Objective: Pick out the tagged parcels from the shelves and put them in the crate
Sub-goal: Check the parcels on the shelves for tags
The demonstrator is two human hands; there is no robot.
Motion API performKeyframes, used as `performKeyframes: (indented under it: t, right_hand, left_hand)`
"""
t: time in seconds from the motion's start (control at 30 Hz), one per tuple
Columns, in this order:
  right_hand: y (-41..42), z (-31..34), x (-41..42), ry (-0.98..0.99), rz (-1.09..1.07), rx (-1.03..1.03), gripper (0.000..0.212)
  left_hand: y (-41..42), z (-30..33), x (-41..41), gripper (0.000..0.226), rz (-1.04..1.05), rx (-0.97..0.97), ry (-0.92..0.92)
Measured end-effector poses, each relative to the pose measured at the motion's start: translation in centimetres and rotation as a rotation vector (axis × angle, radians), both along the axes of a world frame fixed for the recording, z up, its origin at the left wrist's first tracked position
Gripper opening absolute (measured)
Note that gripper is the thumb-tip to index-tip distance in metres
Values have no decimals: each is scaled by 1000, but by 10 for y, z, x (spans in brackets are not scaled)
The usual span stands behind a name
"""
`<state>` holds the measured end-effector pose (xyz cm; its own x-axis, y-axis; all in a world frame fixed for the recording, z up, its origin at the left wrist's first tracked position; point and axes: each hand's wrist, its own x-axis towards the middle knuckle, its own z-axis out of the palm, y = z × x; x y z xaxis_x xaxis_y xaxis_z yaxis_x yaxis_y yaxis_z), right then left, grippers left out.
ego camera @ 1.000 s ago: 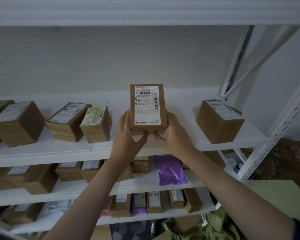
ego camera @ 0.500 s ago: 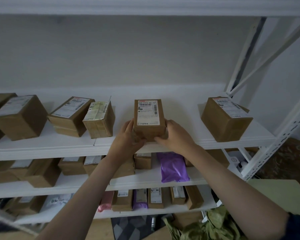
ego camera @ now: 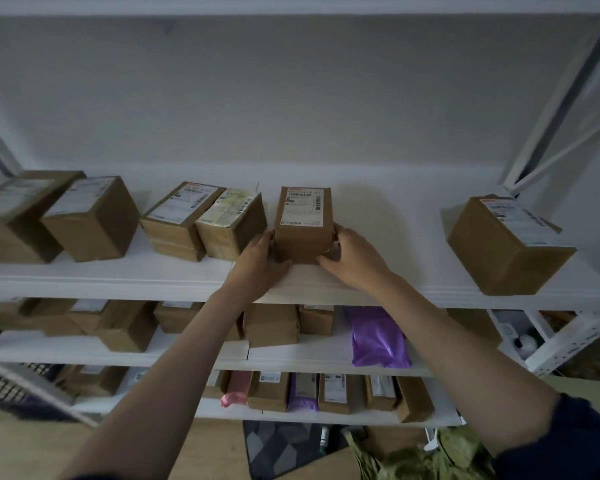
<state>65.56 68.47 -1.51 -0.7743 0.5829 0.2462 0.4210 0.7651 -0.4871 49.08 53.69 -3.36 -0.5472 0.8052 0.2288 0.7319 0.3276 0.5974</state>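
Parcel (ego camera: pixel 303 223), a small brown carton with a white shipping label on its top face, stood on the top shelf (ego camera: pixel 118 271) near the front edge, between the two hands. The left hand (ego camera: pixel 257 263) lay against its left side and the right hand (ego camera: pixel 355 259) against its right side, thumbs low at the front corners. The fingers reached along the far sides of the box and were hidden there, so whether they were curled in a grip or only resting flat was hard to say; it looked like a light two-handed hold. The label's print was too blurred to read.

Just left of it sat a box with a yellowed label (ego camera: pixel 231 225), near but apart, and touching that a flatter carton (ego camera: pixel 181 220). Further left were two larger cartons, the outermost cut off by the frame. Well to the right stood another brown box (ego camera: pixel 506 244), turned at an angle.

On the middle shelf below, partly hidden by the forearms, lay more cartons and a purple bag (ego camera: pixel 378 337). The lowest shelf held a row of upright packets, dim and indistinct.
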Motion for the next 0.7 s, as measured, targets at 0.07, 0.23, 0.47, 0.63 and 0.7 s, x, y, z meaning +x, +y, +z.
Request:
performKeyframes:
  t: [0.07,0.23,0.47,0.63,0.7]
  right_hand:
    - [-1,0,0,-17,-13,-6,55]
    - [-9,0,33,-62,-37,9,67]
    - [-19,-17,145,-34,-30,11,52]
    - [14,-16,245,-48,-203,-2,42]
    - [30,-12,282,-42,-258,4,39]
  left_hand:
    - [-4,1,-2,65,-10,-18,9]
    - [-30,-7,25,51,29,54,69]
    - [-36,-28,126,22,79,321,-22]
    - [20,-30,172,22,-125,233,144]
    - [43,-24,189,25,-140,172,158]
